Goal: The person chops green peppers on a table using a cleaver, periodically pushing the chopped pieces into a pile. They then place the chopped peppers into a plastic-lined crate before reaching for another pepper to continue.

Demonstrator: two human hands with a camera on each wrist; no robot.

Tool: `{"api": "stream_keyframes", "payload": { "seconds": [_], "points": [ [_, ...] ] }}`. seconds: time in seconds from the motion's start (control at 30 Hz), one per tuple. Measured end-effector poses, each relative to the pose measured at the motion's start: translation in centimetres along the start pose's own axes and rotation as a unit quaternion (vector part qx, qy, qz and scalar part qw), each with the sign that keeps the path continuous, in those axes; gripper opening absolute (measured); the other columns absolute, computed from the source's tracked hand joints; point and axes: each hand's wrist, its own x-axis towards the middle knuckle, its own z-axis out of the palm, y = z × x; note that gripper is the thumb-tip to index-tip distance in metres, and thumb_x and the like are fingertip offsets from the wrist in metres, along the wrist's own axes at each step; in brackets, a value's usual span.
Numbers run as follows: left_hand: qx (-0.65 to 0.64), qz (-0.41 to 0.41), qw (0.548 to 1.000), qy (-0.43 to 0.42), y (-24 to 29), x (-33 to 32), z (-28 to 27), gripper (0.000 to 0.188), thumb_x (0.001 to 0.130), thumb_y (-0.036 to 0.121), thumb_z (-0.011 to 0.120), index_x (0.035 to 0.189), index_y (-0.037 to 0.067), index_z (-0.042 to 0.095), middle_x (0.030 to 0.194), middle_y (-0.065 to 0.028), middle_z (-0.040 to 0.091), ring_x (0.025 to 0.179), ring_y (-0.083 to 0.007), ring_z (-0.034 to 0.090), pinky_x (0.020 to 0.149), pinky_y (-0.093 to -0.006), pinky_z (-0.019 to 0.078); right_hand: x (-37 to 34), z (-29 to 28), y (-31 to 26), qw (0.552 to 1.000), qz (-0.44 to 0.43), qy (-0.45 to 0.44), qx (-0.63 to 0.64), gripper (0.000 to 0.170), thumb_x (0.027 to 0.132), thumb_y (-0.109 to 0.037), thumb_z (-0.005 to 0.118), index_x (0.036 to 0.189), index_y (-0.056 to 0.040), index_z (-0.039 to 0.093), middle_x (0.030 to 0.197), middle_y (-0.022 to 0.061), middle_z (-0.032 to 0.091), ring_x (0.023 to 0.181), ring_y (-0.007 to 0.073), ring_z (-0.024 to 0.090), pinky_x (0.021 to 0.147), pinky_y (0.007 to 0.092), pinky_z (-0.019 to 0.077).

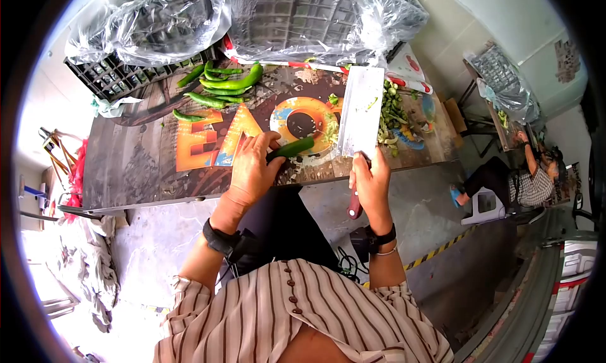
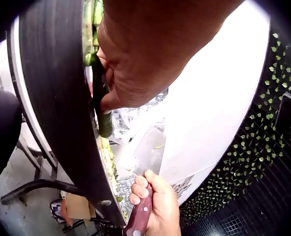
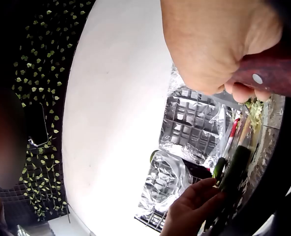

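Note:
My left hand point(image 1: 251, 167) pinches a dark long green pepper point(image 1: 297, 148) between thumb and fingers, low over the table near its front edge. The pepper's blunt end points right, toward the blade. In the right wrist view, the same pepper point(image 3: 236, 167) extends beyond the left fingertips. My right hand point(image 1: 374, 183) grips a cleaver by its dark red riveted handle point(image 2: 141, 214). Its broad pale blade point(image 1: 361, 110) points away from me, a short gap right of the pepper, with small green bits on it. Chopped green pepper pieces point(image 1: 392, 113) lie in a heap just right of the blade.
Several whole green peppers point(image 1: 230, 84) lie at the table's back left. Plastic-wrapped black crates point(image 1: 290, 19) line the back edge. The dark table point(image 1: 145, 154) carries large orange letters. Another person point(image 1: 530, 180) sits far right beside a smaller table.

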Motion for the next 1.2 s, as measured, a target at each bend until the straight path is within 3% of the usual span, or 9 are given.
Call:
{"api": "stream_keyframes", "payload": {
  "seconds": [0.1, 0.27, 0.33, 0.53, 0.77, 0.83, 1.0, 1.13, 1.2],
  "points": [
    [0.074, 0.070, 0.995, -0.007, -0.4, 0.2, -1.2, 0.038, 0.072, 0.000, 0.071, 0.109, 0.006, 0.065, 0.093, -0.0095, 0.063, 0.089, -0.0319, 0.059, 0.080, -0.0391, 0.0494, -0.2, 0.0, 0.5, 1.000, 0.005, 0.002, 0.014, 0.006, 0.097, -0.003, 0.051, 0.093, 0.0004, 0.047, 0.063, 0.0018, 0.051, 0.046, 0.0075, 0.048, 0.043, 0.0251, 0.0408],
    [0.112, 0.104, 0.988, -0.007, -0.4, 0.1, -1.4, 0.035, 0.072, -0.004, 0.067, 0.105, 0.005, 0.068, 0.093, -0.0096, 0.061, 0.091, -0.0313, 0.058, 0.080, -0.0389, 0.0487, -0.7, 0.3, 0.7, 1.000, 0.014, -0.019, 0.005, 0.007, 0.096, -0.003, 0.052, 0.092, 0.0011, 0.049, 0.061, 0.0020, 0.051, 0.045, 0.0082, 0.048, 0.042, 0.0256, 0.0406],
    [0.127, 0.149, 0.980, 0.029, -0.7, -0.3, -0.7, 0.034, 0.073, -0.006, 0.064, 0.104, 0.005, 0.069, 0.094, -0.0092, 0.060, 0.091, -0.0311, 0.058, 0.080, -0.0392, 0.0484, -0.9, 0.4, 1.1, 1.000, 0.015, -0.024, 0.005, 0.008, 0.096, -0.004, 0.053, 0.092, 0.0011, 0.049, 0.061, 0.0020, 0.051, 0.045, 0.0083, 0.048, 0.042, 0.0257, 0.0406],
    [0.106, 0.135, 0.983, 0.072, -0.7, -1.8, 0.4, 0.033, 0.075, -0.009, 0.059, 0.103, 0.005, 0.068, 0.100, -0.0091, 0.061, 0.094, -0.0318, 0.058, 0.083, -0.0400, 0.0475, -1.6, 0.0, 1.6, 0.997, 0.050, -0.055, 0.018, 0.010, 0.096, -0.006, 0.055, 0.092, 0.0008, 0.049, 0.065, 0.0027, 0.052, 0.047, 0.0085, 0.050, 0.043, 0.0251, 0.0418],
    [0.102, 0.131, 0.984, 0.064, -0.3, -1.1, -0.3, 0.033, 0.076, -0.006, 0.062, 0.108, 0.005, 0.063, 0.104, -0.0121, 0.062, 0.096, -0.0342, 0.059, 0.084, -0.0415, 0.0475, -1.7, 0.2, 1.3, 0.996, 0.053, -0.060, 0.032, 0.011, 0.097, -0.008, 0.055, 0.094, -0.0001, 0.049, 0.069, 0.0017, 0.052, 0.048, 0.0078, 0.050, 0.043, 0.0244, 0.0419],
    [0.062, 0.055, 0.995, 0.061, 0.0, -0.6, -0.7, 0.035, 0.078, -0.003, 0.065, 0.112, 0.004, 0.058, 0.103, -0.0141, 0.062, 0.093, -0.0360, 0.059, 0.082, -0.0409, 0.0480, -1.6, 0.2, 1.4, 0.996, 0.055, -0.062, 0.032, 0.010, 0.097, -0.008, 0.055, 0.094, -0.0002, 0.050, 0.069, 0.0016, 0.052, 0.048, 0.0078, 0.050, 0.043, 0.0244, 0.0420],
    [0.004, -0.036, 0.998, 0.041, 0.3, 0.7, -1.3, 0.040, 0.079, 0.001, 0.068, 0.117, 0.006, 0.057, 0.106, -0.0140, 0.058, 0.084, -0.0253, 0.062, 0.070, -0.0350, 0.0502, -1.5, 0.3, 1.3, 0.996, 0.059, -0.061, 0.028, 0.010, 0.097, -0.008, 0.054, 0.095, 0.0003, 0.050, 0.069, 0.0016, 0.052, 0.048, 0.0080, 0.050, 0.043, 0.0242, 0.0420],
    [-0.007, -0.020, 1.000, -0.011, -0.7, 0.1, -1.5, 0.035, 0.082, -0.002, 0.062, 0.116, 0.006, 0.062, 0.112, -0.0141, 0.058, 0.085, -0.0269, 0.064, 0.074, -0.0347, 0.0511, -1.4, 0.3, 1.4, 0.995, 0.059, -0.062, 0.043, 0.010, 0.097, -0.008, 0.054, 0.095, 0.0003, 0.049, 0.068, 0.0017, 0.052, 0.048, 0.0078, 0.050, 0.043, 0.0244, 0.0419],
    [-0.024, 0.039, 0.998, -0.037, -1.0, 0.1, -2.1, 0.039, 0.079, -0.005, 0.059, 0.115, 0.009, 0.065, 0.118, -0.0144, 0.057, 0.096, -0.0358, 0.062, 0.083, -0.0427, 0.0508, -1.4, 0.3, 1.4, 0.996, 0.052, -0.062, 0.042, 0.006, 0.097, -0.006, 0.053, 0.096, -0.0006, 0.049, 0.065, 0.0015, 0.051, 0.046, 0.0076, 0.048, 0.043, 0.0243, 0.0418]
  ]
}}
